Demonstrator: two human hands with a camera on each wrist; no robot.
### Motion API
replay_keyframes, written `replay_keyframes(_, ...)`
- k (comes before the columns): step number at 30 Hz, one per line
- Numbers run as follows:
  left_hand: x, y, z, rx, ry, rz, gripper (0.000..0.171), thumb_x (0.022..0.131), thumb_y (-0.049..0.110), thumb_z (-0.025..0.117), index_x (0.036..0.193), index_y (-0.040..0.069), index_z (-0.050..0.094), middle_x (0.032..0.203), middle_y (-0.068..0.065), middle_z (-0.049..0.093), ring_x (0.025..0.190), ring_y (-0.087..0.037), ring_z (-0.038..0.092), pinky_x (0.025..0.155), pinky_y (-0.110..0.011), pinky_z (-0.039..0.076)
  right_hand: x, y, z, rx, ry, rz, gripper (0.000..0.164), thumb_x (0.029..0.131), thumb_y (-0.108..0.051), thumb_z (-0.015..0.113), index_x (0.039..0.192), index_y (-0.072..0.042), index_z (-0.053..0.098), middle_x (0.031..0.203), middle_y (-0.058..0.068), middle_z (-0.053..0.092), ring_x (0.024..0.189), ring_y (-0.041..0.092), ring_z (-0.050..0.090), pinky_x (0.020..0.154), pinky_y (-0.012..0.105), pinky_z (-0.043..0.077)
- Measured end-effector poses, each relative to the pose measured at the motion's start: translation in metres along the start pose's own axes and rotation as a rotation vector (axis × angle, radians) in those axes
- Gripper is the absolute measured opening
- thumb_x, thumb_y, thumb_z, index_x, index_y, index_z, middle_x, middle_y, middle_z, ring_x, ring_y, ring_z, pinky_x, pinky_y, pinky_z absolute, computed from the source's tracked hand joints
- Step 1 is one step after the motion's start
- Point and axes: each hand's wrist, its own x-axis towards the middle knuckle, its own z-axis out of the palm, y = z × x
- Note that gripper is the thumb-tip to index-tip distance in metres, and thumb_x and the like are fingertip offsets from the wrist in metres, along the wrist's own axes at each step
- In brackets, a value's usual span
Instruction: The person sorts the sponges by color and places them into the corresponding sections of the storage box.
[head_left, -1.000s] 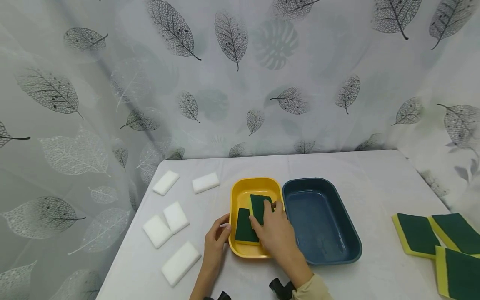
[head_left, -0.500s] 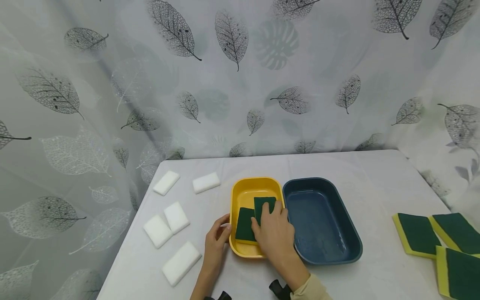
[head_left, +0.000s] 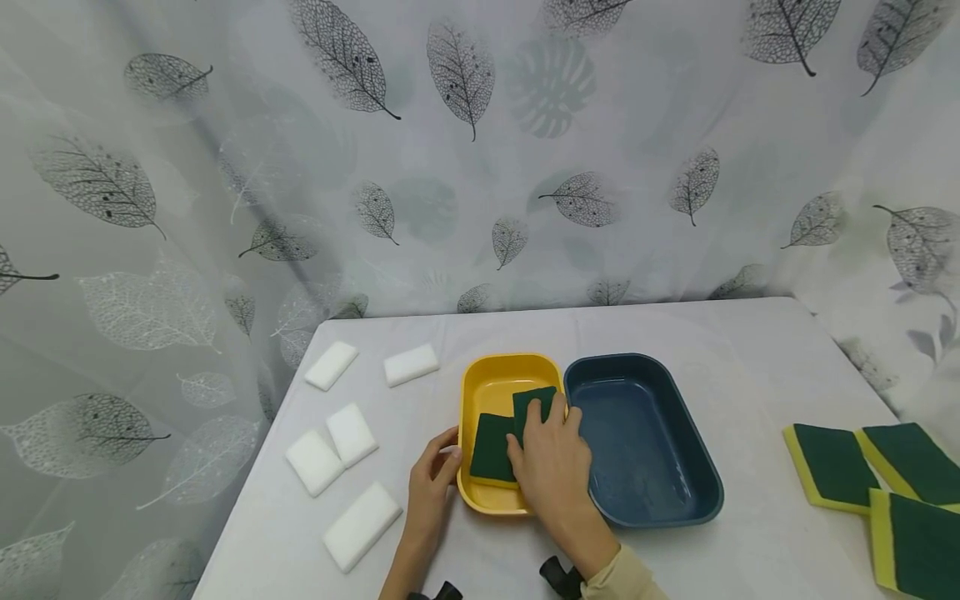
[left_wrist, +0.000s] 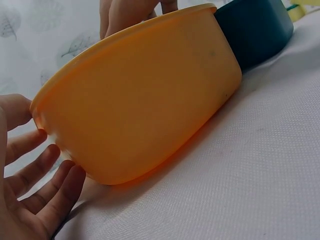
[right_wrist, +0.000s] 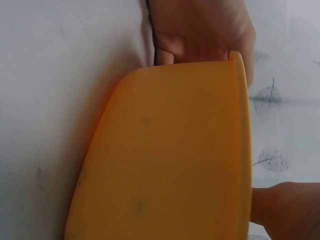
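In the head view, a yellow plastic bin (head_left: 498, 379) stands on the white table with two green-and-yellow scouring sponges inside. My right hand (head_left: 553, 467) reaches in from the near side and grips the right-hand sponge (head_left: 523, 402), thumb at its left edge and fingers over its top and right. The other sponge (head_left: 492, 446) lies beside it, green face up. Against the bin's left wall rests my left hand (head_left: 435, 477); the left wrist view has its fingertips (left_wrist: 70, 172) on the outer wall, thumb at the rim. The bin hides the sponges in both wrist views.
A dark blue bin (head_left: 637, 442) stands right beside the yellow one. White foam blocks (head_left: 362, 527), several in all, are scattered on the left. More scouring sponges (head_left: 834, 467) lie at the right. A leaf-print curtain (head_left: 465, 208) hangs behind the table.
My right hand has shifted the sponge to the right inside the yellow bin, toward the right wall and apart from its overlap with the other sponge. My left hand stays put.
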Motion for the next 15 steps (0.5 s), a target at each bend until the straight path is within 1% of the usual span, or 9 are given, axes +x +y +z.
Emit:
replay_keyframes(6, 0.0004, -0.0005, 0.0006, 0.001, -0.002, 0.004, 0.038, 0.106, 0.031, 0.059, 0.142, 0.019, 0.063, 0.135, -0.012, 0.064, 0.095, -0.008, 0.067, 0.076, -0.023, 0.059, 0.0000, -0.0007, 0.0000, -0.005, -0.023, -0.006, 0.062, 0.090, -0.043, 0.080, 0.132, 0.000, 0.064, 0.134, 0.029, 0.053, 0.104, 0.039, 0.053, 0.059, 0.044, 0.061)
replay_keyframes(11, 0.0005, -0.0008, -0.0006, -0.003, 0.003, 0.008, 0.037, 0.106, 0.030, 0.060, 0.141, 0.020, 0.063, 0.133, -0.011, 0.065, 0.096, -0.009, 0.068, 0.077, -0.023, 0.059, 0.0016, -0.0014, -0.0014, 0.047, -0.071, 0.009, 0.061, 0.093, -0.045, 0.076, 0.132, 0.000, 0.063, 0.133, 0.030, 0.053, 0.105, 0.040, 0.054, 0.063, 0.048, 0.063)
replay_keyframes(15, 0.0011, -0.0014, -0.0011, -0.006, 0.001, 0.014, 0.036, 0.106, 0.029, 0.060, 0.141, 0.021, 0.064, 0.132, -0.011, 0.065, 0.096, -0.009, 0.068, 0.076, -0.024, 0.059, 0.0050, -0.0011, -0.0030, 0.080, -0.082, 0.024, 0.062, 0.094, -0.046, 0.074, 0.135, 0.000, 0.061, 0.136, 0.030, 0.052, 0.108, 0.040, 0.055, 0.065, 0.050, 0.063)
